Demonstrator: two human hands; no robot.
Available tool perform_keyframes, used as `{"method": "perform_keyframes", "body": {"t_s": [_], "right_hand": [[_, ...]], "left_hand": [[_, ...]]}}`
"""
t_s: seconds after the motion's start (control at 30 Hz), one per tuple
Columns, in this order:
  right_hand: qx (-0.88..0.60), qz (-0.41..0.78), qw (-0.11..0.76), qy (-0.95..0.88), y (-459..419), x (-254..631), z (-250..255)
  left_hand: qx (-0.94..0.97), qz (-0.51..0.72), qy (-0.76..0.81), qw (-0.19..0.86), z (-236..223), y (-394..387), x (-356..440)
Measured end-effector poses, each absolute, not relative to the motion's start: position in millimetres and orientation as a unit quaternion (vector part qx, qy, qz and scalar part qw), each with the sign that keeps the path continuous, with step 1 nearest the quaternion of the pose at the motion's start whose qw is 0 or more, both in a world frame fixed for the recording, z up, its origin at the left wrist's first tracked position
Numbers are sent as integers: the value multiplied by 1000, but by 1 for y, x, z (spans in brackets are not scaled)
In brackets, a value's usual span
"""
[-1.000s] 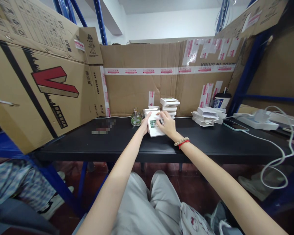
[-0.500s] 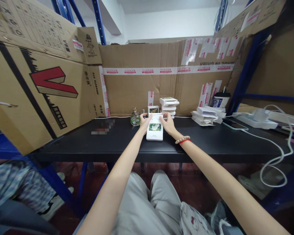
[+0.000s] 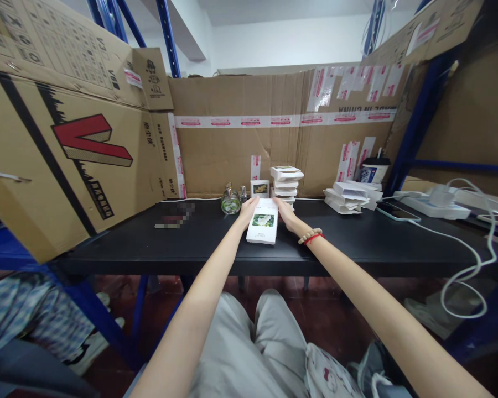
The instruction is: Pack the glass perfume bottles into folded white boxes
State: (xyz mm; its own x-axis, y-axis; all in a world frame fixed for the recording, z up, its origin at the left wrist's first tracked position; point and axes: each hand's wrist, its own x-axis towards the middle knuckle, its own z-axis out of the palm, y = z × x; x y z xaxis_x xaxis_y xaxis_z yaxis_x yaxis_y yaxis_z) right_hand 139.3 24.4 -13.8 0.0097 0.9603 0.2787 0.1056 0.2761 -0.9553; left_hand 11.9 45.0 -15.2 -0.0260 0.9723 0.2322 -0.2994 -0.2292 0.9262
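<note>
A white carton with a flower picture [image 3: 263,222] lies flat on the black table [image 3: 191,243] in front of me. My left hand [image 3: 246,211] grips its far left corner and my right hand [image 3: 286,213] grips its far right corner, fingers curled on the edges. Just behind stand a small green glass bottle [image 3: 231,202], a small upright white box [image 3: 259,188] and a stack of white cartons [image 3: 286,182]. A bead bracelet with a red cord sits on my right wrist.
Cardboard walls enclose the table at the back and left [image 3: 74,149]. More flat white cartons [image 3: 348,197], a paper cup [image 3: 374,168], a phone [image 3: 398,212] and a white charger with cable [image 3: 442,202] lie at the right. Another person's patterned clothing [image 3: 20,315] shows low left.
The carton was turned from a tilted, partly raised pose to lying flat lengthwise toward me. My right hand moved off its top to the far right corner.
</note>
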Motion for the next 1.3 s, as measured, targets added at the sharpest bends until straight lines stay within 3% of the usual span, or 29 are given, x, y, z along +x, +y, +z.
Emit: {"method": "perform_keyframes", "body": {"t_s": [0.27,0.67,0.9,1.3], "right_hand": [[-462,464,542,-526,21,139,-11],[-460,442,514,-573,15,139,-12],[-427,431,536,-587,14,138,-14],[-429,436,521,-596,10,139,-10]], "left_hand": [[466,616,400,495,-17,46,10],[478,632,396,464,-17,46,9],[498,677,382,384,-13,41,7],[491,672,396,389,-15,42,8]]}}
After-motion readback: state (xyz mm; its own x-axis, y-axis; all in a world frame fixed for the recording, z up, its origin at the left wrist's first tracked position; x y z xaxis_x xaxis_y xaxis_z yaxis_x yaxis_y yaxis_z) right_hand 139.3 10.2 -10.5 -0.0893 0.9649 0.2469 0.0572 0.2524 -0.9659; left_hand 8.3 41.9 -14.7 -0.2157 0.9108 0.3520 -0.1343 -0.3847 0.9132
